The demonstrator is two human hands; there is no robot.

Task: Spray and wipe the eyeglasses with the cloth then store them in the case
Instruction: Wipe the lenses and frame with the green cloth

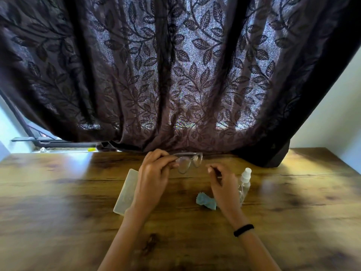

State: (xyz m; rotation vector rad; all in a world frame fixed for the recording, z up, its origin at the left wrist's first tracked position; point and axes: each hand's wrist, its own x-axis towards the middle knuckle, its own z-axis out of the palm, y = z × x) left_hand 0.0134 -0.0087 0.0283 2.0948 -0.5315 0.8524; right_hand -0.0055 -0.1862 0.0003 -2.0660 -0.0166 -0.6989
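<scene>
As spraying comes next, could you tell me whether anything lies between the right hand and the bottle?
Nothing visible does. The bottle sits on the table just right of the right hand, partly hidden behind it. The cloth lies nearer the person, off that path.

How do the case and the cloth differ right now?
The case is pale, long and flat; the cloth is blue, smaller and crumpled. The case lies by the left hand, the cloth by the right hand. Both rest on the table, neither held.
</scene>
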